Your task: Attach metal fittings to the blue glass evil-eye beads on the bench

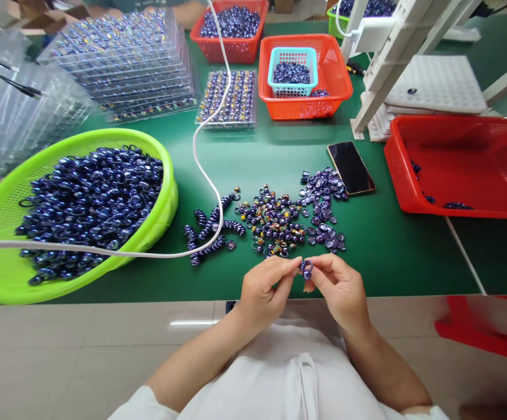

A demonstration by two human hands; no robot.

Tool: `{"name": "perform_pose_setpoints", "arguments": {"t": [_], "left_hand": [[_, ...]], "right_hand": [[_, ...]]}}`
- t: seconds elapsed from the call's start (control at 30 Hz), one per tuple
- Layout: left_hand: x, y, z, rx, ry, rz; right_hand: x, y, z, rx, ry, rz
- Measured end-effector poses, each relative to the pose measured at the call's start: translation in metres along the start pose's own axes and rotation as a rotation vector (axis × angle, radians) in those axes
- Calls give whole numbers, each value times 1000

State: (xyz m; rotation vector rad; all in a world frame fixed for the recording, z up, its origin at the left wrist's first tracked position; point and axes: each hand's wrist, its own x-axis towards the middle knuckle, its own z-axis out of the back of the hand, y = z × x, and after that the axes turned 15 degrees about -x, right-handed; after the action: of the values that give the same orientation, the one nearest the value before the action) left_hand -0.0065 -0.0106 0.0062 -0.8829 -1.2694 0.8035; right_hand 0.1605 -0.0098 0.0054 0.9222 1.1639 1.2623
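Observation:
Close to the table's front edge, my left hand [265,289] and my right hand [339,286] meet with thumbs and fingertips pinched. Between them is a small shiny purple ring-shaped part [307,272] with a rounded, ball-like bit; its finer details are too small to make out. Just beyond my fingers lies a loose pile of purple parts with yellow and copper bits [275,219]. To its right spread flat purple pieces [325,192]. On the left, stacked purple pieces [213,224] lie in short rows.
A green basket [171,192] heaped with purple ring-shaped parts stands left. A white cable [205,169] crosses the table. Behind are stacked clear trays [183,81], a red basket [341,87] holding a blue one, and a phone [352,167]. A red bin [476,169] sits right.

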Motion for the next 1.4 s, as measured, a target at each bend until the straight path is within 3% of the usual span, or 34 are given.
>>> {"name": "perform_pose_setpoints", "arguments": {"t": [0.17, 0.37, 0.53, 0.77, 1.13, 1.27, 1.4], "left_hand": [[1, -2, -5, 13, -32, -22], [1, -5, -8, -36, 22, -53], [2, -8, -6, -61, 7, 1], [4, -11, -2, -107, 26, 120], [4, -9, 2, -98, -17, 33], [3, -7, 1, -131, -34, 105], [-2, -1, -3, -271, -112, 239]], "right_hand": [[0, 0, 2, 92, 49, -64], [-3, -4, -1, 160, 29, -92], [-4, -5, 5, -20, 21, 15], [-2, -6, 12, -77, 197, 173], [2, -3, 1, 20, 154, 205], [5, -4, 2, -89, 112, 246], [6, -2, 4, -281, 3, 420]]}}
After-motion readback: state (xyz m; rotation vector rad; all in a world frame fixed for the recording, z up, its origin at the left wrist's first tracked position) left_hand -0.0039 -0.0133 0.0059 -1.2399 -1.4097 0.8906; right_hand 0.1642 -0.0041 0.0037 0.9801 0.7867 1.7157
